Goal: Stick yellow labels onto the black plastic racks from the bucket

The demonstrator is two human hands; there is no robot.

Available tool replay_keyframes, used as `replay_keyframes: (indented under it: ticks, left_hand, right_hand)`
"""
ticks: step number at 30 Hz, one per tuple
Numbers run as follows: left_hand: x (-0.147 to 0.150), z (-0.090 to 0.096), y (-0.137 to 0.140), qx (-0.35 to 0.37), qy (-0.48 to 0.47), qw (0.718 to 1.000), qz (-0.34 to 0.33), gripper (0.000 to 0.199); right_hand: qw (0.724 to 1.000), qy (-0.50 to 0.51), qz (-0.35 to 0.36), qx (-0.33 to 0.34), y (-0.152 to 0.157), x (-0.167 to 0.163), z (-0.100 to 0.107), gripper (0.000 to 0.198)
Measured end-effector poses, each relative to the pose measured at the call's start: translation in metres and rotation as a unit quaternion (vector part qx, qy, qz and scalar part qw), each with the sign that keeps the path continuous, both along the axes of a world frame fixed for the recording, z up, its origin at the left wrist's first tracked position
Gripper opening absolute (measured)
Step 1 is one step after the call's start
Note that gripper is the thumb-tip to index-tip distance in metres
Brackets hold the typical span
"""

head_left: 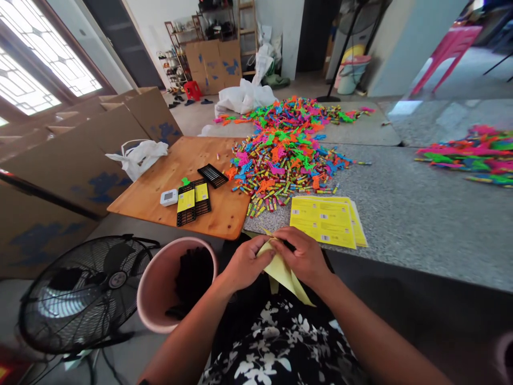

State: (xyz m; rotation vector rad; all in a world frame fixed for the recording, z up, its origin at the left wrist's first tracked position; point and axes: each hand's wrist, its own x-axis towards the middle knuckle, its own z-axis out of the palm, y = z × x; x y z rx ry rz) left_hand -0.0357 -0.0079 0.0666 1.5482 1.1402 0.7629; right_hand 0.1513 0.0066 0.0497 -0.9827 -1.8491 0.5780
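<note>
Over my lap, my left hand (248, 262) and my right hand (302, 259) pinch a yellow paper sheet (285, 275) near its upper edge. Their fingertips almost meet, and the sheet bends downward with its pale side showing. Just beyond the right hand lies a stack of yellow printed label sheets (320, 219) on the grey stone table. Ahead is a big heap of bright plastic pieces and small wrapped tubes (280, 166). On the wooden board, two black slotted racks (186, 216) carry yellow labels, beside a bare black rack (214, 175).
A white device with a small screen (169, 197) and a white plastic bag (140, 158) are on the wooden board (216, 222). Below left stand a pink bucket (150, 294) with dark contents and a black fan (80, 294). Cardboard boxes (100, 144) line the left side.
</note>
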Motion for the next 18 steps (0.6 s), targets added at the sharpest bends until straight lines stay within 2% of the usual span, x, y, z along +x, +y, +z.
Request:
replay_keyframes:
  ticks: [3,8,10,14,16,18]
  left_hand:
    - [-0.003,-0.001,-0.001,-0.007,-0.008,1.0,-0.006,0.031]
    - [-0.01,-0.009,-0.002,-0.082,-0.099,0.992,-0.001,0.049]
    - [-0.011,-0.01,-0.002,-0.089,-0.112,0.99,0.009,0.054]
    - [-0.007,-0.009,-0.001,-0.072,-0.094,0.993,0.005,0.051]
    - [-0.006,-0.008,-0.001,-0.05,-0.077,0.996,0.003,0.048]
    - [-0.006,-0.01,-0.002,-0.045,-0.065,0.997,-0.002,0.048]
  right_hand:
    - [0.998,0.03,0.001,-0.046,0.001,0.0,-0.001,0.019]
    - [0.974,0.118,-0.043,-0.189,0.005,0.01,-0.003,0.031]
    - [0.978,0.113,-0.039,-0.17,0.006,0.012,-0.003,0.03]
    - [0.999,0.027,-0.016,-0.038,0.004,0.008,-0.003,0.026]
    - [1.0,0.012,-0.013,-0.01,0.003,0.005,-0.004,0.019]
    - [1.0,0.013,-0.016,-0.01,0.003,0.003,-0.005,0.017]
